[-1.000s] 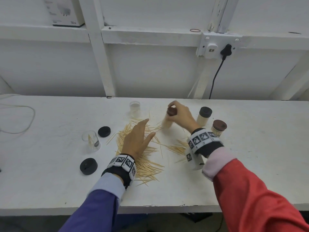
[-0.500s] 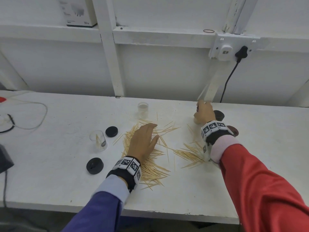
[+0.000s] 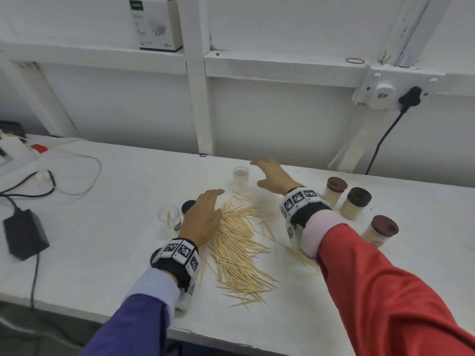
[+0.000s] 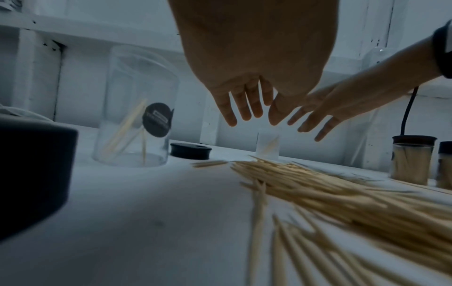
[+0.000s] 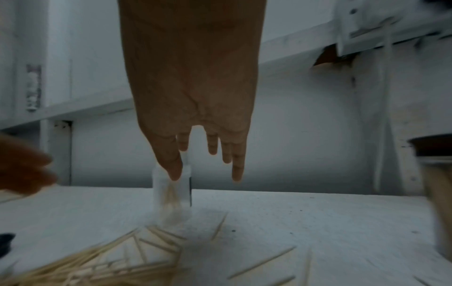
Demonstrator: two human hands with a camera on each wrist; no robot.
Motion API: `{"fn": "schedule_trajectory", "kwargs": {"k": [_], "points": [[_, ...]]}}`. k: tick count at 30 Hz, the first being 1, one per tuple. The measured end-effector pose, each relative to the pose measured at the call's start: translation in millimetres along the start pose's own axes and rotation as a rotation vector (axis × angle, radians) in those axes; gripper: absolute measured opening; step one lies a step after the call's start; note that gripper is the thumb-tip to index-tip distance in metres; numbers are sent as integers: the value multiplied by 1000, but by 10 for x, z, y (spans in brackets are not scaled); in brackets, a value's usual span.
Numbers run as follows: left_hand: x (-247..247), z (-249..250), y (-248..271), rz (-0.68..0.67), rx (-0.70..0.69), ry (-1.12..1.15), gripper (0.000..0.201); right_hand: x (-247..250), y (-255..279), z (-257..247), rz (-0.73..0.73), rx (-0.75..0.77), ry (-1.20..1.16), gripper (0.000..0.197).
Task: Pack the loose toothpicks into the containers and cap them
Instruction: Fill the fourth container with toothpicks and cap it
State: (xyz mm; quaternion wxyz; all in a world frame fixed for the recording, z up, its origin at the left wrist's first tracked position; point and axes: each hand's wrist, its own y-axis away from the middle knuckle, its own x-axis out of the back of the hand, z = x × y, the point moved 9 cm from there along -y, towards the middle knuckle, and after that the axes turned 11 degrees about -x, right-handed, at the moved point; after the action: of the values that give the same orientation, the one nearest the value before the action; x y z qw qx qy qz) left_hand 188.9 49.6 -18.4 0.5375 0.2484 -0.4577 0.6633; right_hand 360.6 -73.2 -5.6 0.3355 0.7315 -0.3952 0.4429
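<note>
Loose toothpicks [image 3: 239, 242] lie in a heap mid-table. My left hand [image 3: 205, 209] rests flat and open on the heap's left edge. My right hand [image 3: 267, 173] hovers open, fingers spread, just right of an uncapped clear container [image 3: 240, 177] holding a few toothpicks; in the right wrist view the thumb [image 5: 173, 168] lies in front of that container [image 5: 171, 195]. A second uncapped clear container [image 3: 171, 219] with a few toothpicks stands left of my left hand. A black cap [image 3: 187, 205] peeks out beside it. Three filled, capped containers [image 3: 356, 204] stand at the right.
A black power adapter [image 3: 24, 233] and cables [image 3: 77, 176] lie at the far left. A wall socket with a black plug [image 3: 408, 96] and its cord hang behind the capped containers. Another black cap [image 4: 31, 174] sits close to my left wrist. The table's front edge [image 3: 231, 337] is near.
My right hand let go of the brown-capped container, left it beside the other capped ones at the right, and swung left toward the open clear container. My left hand stayed on the heap.
</note>
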Motion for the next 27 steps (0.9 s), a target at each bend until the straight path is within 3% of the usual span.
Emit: {"fn": "schedule_trajectory", "kwargs": {"k": [5, 8, 12, 16, 18, 20, 23, 27], "points": [[-69, -6, -33, -28, -16, 9, 48, -390, -40, -360, -114, 129, 112, 93], [-127, 6, -41, -53, -21, -5, 49, -476, -42, -436, -51, 170, 175, 76], [-146, -11, -59, -51, -14, 4, 50, -293, -29, -442, 124, 175, 70, 45], [-80, -64, -50, 53, -15, 40, 57, -80, 40, -382, 131, 105, -201, 41], [-21, -14, -68, 125, -70, -2, 63, -45, 124, -392, 39, 85, -357, 45], [20, 49, -90, 162, -120, -106, 67, -111, 273, -461, -142, 115, -486, 47], [0, 82, -113, 124, -139, -211, 66, -236, 508, -524, -366, 159, -645, 47], [-6, 67, -103, 110, -124, -265, 51, -307, 572, -394, -433, 101, -819, 37]]}}
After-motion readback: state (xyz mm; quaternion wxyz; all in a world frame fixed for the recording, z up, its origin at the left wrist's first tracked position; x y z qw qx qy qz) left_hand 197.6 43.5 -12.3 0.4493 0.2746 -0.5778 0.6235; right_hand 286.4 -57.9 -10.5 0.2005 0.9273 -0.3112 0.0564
